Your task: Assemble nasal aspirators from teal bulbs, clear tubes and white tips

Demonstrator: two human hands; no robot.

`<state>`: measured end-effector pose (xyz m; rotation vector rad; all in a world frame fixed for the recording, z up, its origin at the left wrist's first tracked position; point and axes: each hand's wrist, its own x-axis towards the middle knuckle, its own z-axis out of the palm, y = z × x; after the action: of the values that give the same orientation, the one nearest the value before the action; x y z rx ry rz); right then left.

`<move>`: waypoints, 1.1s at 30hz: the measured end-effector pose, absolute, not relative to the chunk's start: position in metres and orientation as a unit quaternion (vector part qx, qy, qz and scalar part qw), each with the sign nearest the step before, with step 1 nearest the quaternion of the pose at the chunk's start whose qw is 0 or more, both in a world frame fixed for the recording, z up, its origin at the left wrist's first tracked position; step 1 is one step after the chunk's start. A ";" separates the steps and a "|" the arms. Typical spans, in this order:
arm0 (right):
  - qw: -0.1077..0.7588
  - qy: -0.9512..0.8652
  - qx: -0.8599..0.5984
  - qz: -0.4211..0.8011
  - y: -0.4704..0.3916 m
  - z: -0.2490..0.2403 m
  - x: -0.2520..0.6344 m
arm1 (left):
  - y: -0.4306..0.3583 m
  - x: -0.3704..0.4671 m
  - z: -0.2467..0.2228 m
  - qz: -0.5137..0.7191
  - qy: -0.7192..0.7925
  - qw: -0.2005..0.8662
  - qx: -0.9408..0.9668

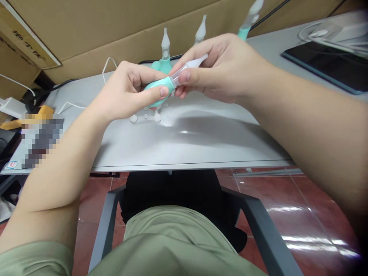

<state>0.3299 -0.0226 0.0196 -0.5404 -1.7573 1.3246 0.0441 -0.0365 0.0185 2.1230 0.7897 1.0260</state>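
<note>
Above the table I hold a nasal aspirator (161,86) at a tilt, its white tip pointing up to the right. My left hand (126,90) is closed round the mint-green bulb, thumb along its near side. My right hand (218,69) grips the clear tube between thumb and fingers, just below the white tip. Behind my hands stands a similar aspirator (166,51), upright. The white tip of another aspirator (200,30) shows over my right hand, its lower part hidden. One more aspirator (244,32) rises farther right. Below the held bulb lie several small white parts (156,116).
A dark tablet-like device (324,65) lies on the right of the grey table (138,153), by a clear plastic bag (342,30). White cables and a yellow object (43,113) are at the left. Brown cardboard (115,27) stands behind. Chair armrests (258,226) flank me.
</note>
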 end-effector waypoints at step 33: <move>0.497 -0.645 -0.162 0.558 -0.032 0.036 0.330 | -0.030 0.045 0.019 0.455 0.180 0.420 0.765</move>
<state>0.3298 -0.0316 0.0356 -0.3923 -1.5615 1.3519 0.0453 -0.0302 0.0186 1.9163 0.4501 1.1401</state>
